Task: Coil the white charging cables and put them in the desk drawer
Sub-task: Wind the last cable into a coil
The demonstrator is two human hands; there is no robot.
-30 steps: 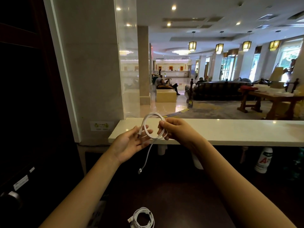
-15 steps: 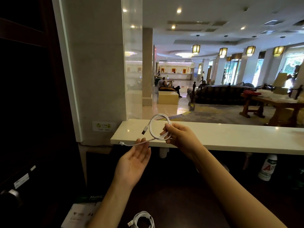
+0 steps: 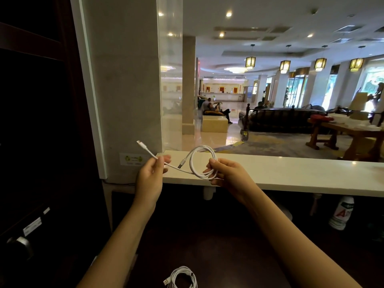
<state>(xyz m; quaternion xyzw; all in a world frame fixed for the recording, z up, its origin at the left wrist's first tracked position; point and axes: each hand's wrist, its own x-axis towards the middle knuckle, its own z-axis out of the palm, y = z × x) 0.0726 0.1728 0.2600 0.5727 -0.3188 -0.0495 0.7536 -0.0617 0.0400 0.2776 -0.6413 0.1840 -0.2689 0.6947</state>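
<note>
White plastic bottle [image 3: 341,214] under the counter shows a red "A". Right hand [image 3: 226,173] pinches the thin white charging cable [image 3: 202,161] coil; left hand [image 3: 153,171] pinches its free end, both raised.

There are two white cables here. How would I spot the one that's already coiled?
Start at the long white counter, then drop to the dark desk below it. The coiled cable lies there at the bottom edge, untouched, while the other cable is held up in both hands.

Head view faces forward, downward; hands near; lobby far.
</note>
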